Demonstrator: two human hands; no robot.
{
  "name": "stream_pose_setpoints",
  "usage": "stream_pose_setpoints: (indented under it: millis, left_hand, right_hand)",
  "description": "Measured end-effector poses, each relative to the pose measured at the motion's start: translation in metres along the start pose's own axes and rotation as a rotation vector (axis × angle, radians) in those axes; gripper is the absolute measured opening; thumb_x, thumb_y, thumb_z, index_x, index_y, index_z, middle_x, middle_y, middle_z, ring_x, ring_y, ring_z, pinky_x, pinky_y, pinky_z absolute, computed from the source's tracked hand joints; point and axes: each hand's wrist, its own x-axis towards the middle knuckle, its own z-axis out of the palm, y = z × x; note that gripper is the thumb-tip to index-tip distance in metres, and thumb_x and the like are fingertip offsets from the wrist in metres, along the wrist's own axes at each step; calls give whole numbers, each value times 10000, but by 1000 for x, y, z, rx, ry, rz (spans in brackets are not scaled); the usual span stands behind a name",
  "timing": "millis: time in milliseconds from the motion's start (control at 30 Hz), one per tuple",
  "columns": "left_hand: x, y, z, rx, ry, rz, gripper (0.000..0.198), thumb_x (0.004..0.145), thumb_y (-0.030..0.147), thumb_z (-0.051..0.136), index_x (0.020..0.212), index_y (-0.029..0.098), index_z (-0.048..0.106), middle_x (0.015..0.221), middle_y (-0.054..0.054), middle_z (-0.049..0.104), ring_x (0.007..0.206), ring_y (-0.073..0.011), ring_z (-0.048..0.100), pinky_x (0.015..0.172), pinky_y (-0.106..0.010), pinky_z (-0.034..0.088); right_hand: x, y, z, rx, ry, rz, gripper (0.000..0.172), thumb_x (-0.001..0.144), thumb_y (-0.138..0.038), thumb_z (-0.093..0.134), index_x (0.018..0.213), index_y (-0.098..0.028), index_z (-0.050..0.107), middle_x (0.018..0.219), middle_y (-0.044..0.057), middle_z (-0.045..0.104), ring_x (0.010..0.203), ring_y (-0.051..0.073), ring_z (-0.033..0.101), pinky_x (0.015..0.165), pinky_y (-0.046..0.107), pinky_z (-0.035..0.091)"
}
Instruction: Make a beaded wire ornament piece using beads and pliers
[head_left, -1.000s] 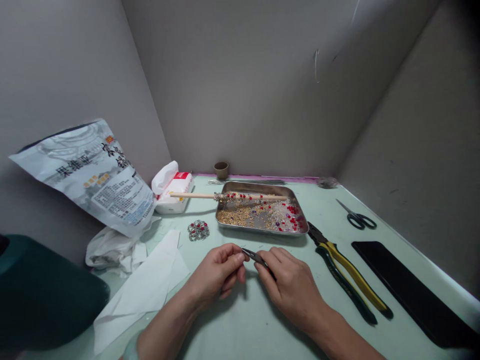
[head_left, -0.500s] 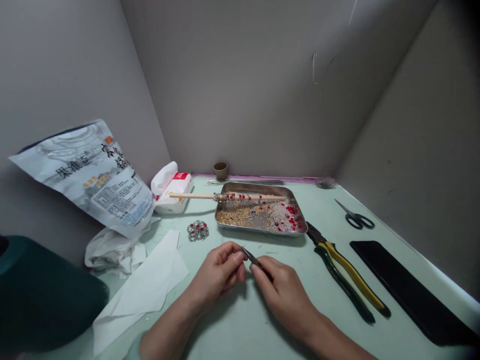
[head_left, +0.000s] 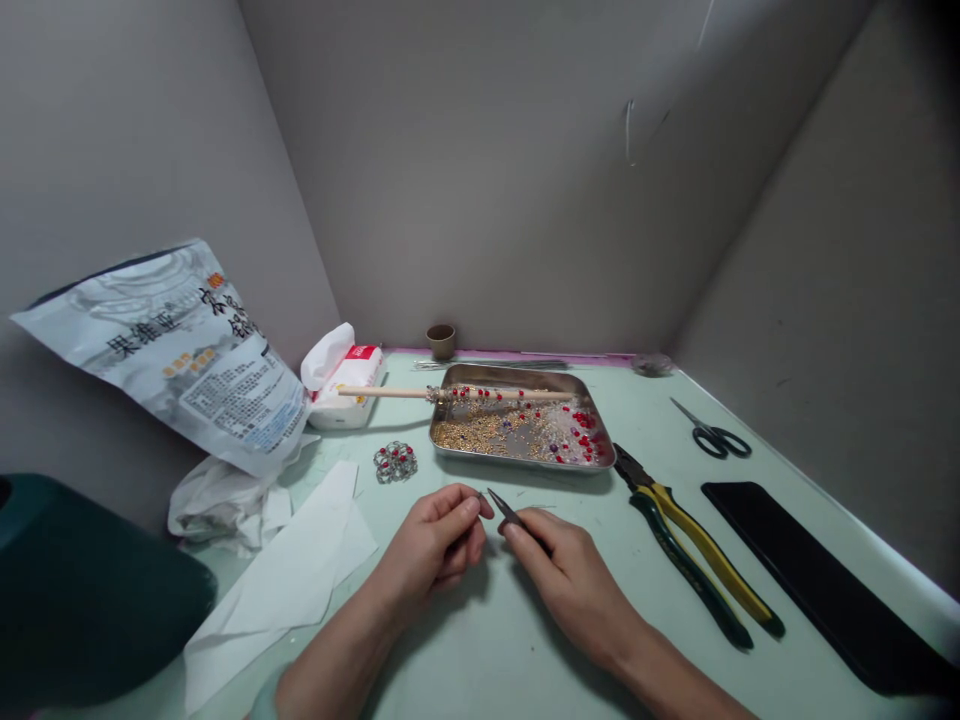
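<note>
My right hand (head_left: 570, 580) is closed around slim, dark needle-nose pliers (head_left: 506, 508), whose tapered jaws point up and left. Just left of the tip, my left hand (head_left: 442, 540) pinches thumb against forefinger; a tiny dark piece, too small to name, shows at the fingertips. A small gap separates the plier tip from those fingers. Beyond the hands lies a metal tray (head_left: 517, 463) of gold, clear and red beads. Across it rests a wooden stick (head_left: 390, 392) wound with wire and red beads. A beaded wire piece (head_left: 395, 462) lies left of the tray.
Large green-and-yellow pliers (head_left: 690, 540), scissors (head_left: 716, 435) and a flat black object (head_left: 810, 580) lie to the right. On the left are a white pouch (head_left: 210, 360), tissue pack (head_left: 349, 390), folded paper (head_left: 292, 580) and dark green container (head_left: 97, 590). A small cup (head_left: 441, 342) stands behind.
The plier tip has drawn slightly away from my left fingertips, leaving a gap. My left hand keeps its pinch and has shifted a little to the left.
</note>
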Motion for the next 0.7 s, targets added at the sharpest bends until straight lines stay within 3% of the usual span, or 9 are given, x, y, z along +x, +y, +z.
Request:
stream_pose_setpoints:
  millis: [467, 700]
  left_hand:
    - [-2, 4, -1, 113, 43, -12, 335, 794, 482, 607, 838, 151, 578, 461, 89, 350, 387, -38, 176, 368, -176, 114]
    - [-3, 5, -5, 89, -24, -27, 323, 797, 471, 609, 817, 150, 580, 472, 95, 295, 411, -45, 150, 390, -192, 104]
  right_hand:
    - [0, 8, -3, -272, 41, -137, 206, 946, -267, 428, 858, -191, 598, 783, 34, 591, 728, 171, 534, 652, 280, 393]
    - [2, 8, -10, -374, 72, -243, 181, 936, -249, 446, 908, -193, 616, 794, 40, 605, 743, 173, 536, 655, 282, 383]
